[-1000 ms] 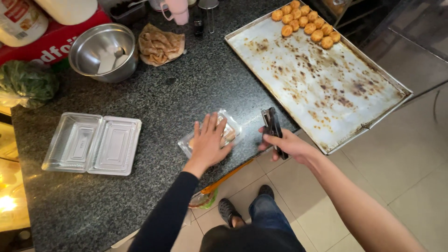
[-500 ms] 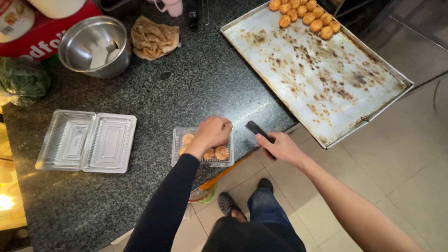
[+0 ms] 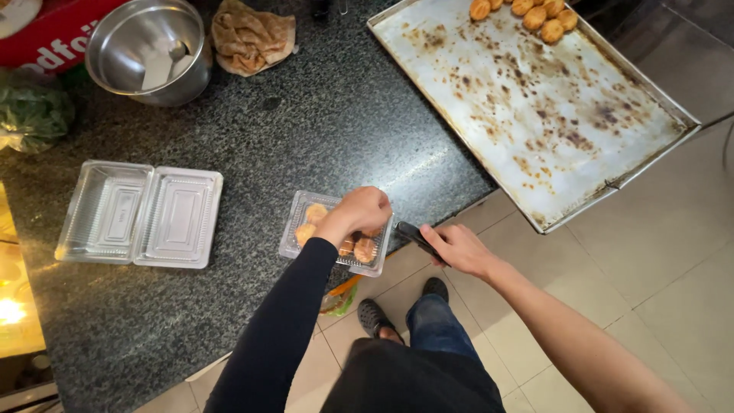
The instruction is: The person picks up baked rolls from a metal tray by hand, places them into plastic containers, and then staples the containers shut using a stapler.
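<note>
at the left of the frame an empty clear clamshell container [image 3: 140,215] lies opened flat on the dark speckled counter [image 3: 321,130], lid beside base. above it, upper left, a steel bowl [image 3: 149,47] sits beside a crumpled brown paper [image 3: 252,34]. at centre, a clear tray of small golden pastries [image 3: 336,232] rests at the counter's near edge, close to the person's body. the left hand [image 3: 359,213] is curled down over the tray, fingers bent onto the pastries inside, seemingly pressing or settling them; whether it grips one i cannot tell. just right, the right hand [image 3: 455,248] is wrapped shut around dark tongs [image 3: 417,237], held off the counter edge. at upper right a stained baking sheet [image 3: 550,115] overhangs the edge, with a few more baked pieces [image 3: 527,14] in its far corner.
</note>
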